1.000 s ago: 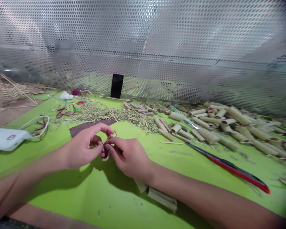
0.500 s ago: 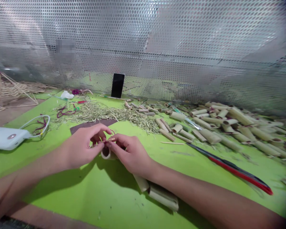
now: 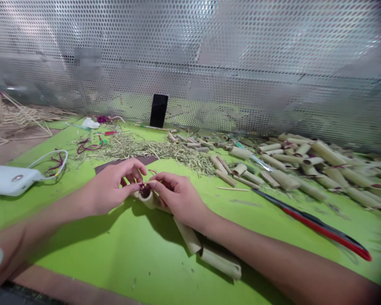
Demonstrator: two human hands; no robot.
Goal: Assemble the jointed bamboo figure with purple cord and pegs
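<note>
My left hand (image 3: pixel 114 188) and my right hand (image 3: pixel 174 197) meet at the middle of the green table (image 3: pixel 114 254). Both pinch a thin red-purple string (image 3: pixel 145 183) at the open end of a short bamboo tube (image 3: pixel 146 195). The tube rests on the table under my fingers. It seems joined to two more bamboo tubes (image 3: pixel 206 250) that trail back under my right forearm.
A pile of cut bamboo tubes (image 3: pixel 305 165) fills the right side. Straw-like trimmings (image 3: pixel 152 150) lie behind my hands. Red-and-black tongs (image 3: pixel 317 226) lie at right, a white power bank (image 3: pixel 11 180) with cable at left, a black phone (image 3: pixel 158 111) against the perforated metal screen (image 3: pixel 209 63).
The tube has dropped from between my fingers onto the table. My hands have shifted slightly up and right, still pinching the string. More of the trailing tubes shows.
</note>
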